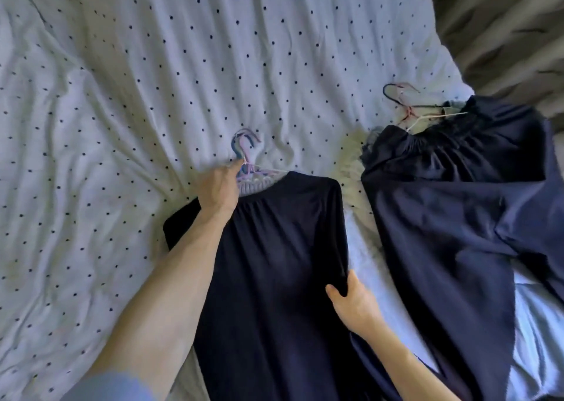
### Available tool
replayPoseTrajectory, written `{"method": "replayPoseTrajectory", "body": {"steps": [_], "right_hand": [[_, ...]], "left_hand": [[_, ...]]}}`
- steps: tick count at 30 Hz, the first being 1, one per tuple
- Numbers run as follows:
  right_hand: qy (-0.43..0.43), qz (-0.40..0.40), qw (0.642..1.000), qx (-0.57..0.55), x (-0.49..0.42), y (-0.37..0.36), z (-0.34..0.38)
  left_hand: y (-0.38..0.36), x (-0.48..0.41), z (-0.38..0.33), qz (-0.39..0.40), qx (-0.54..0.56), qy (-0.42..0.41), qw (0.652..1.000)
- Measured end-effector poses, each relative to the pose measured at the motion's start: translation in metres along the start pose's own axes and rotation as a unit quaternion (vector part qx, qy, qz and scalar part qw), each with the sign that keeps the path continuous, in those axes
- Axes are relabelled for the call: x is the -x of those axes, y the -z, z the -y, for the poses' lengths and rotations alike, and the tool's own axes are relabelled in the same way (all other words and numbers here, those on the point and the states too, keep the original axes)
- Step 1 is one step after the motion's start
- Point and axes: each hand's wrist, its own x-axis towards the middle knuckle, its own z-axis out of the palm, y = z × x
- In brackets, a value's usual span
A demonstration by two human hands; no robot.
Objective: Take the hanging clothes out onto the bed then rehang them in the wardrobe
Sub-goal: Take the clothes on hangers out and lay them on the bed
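Note:
A dark navy garment (274, 248) lies flat on the bed, its top on a bundle of pastel hangers (244, 147). My left hand (219, 187) holds those hangers just below their hooks. My right hand (354, 300) pinches the garment's right edge, thumb on top of the cloth. A second pile of dark garments (451, 205) lies to the right, with its own hangers (406, 104) sticking out at the top.
The bed is covered by a white duvet with small dark dots (122, 95), creased all over. A pale blue cloth (537, 324) shows at the lower right. A grey-brown striped surface (503, 25) lies beyond the bed's upper right corner.

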Motion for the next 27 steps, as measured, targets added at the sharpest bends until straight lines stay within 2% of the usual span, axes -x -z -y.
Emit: {"method": "replayPoseTrajectory", "body": {"steps": [2, 6, 8, 12, 15, 17, 20, 22, 24, 27], "right_hand": [[0.018, -0.004, 0.999, 0.028, -0.001, -0.002, -0.008], [0.034, -0.008, 0.997, 0.062, 0.005, -0.004, -0.015], [0.033, -0.018, 0.994, 0.107, 0.016, -0.005, -0.015], [0.018, -0.056, 0.977, 0.205, 0.046, 0.005, -0.038], [0.002, -0.051, 0.968, 0.244, 0.078, 0.021, -0.078], [-0.021, -0.047, 0.958, 0.281, 0.099, 0.030, -0.108], [-0.064, -0.029, 0.949, 0.308, 0.121, 0.032, -0.151], [-0.101, -0.012, 0.967, 0.235, 0.132, 0.031, -0.174], [-0.128, -0.013, 0.984, 0.121, 0.143, 0.027, -0.194], [-0.123, -0.030, 0.990, 0.067, 0.157, 0.020, -0.222]], "left_hand": [[-0.012, -0.007, 0.003, -0.031, -0.020, -0.007, 0.999], [-0.033, 0.002, 0.017, -0.081, 0.011, -0.024, 0.996], [-0.035, 0.010, 0.021, -0.077, 0.032, -0.034, 0.996], [-0.033, 0.027, 0.018, -0.017, 0.079, -0.030, 0.996], [-0.032, 0.079, -0.006, -0.063, 0.019, -0.060, 0.996], [-0.038, 0.131, -0.030, -0.063, 0.029, -0.124, 0.990], [-0.052, 0.217, -0.075, 0.020, 0.056, -0.249, 0.967], [-0.064, 0.268, -0.105, 0.102, 0.031, -0.310, 0.945], [-0.075, 0.306, -0.131, 0.191, 0.000, -0.314, 0.930], [-0.083, 0.342, -0.160, 0.281, -0.033, -0.244, 0.927]]}}
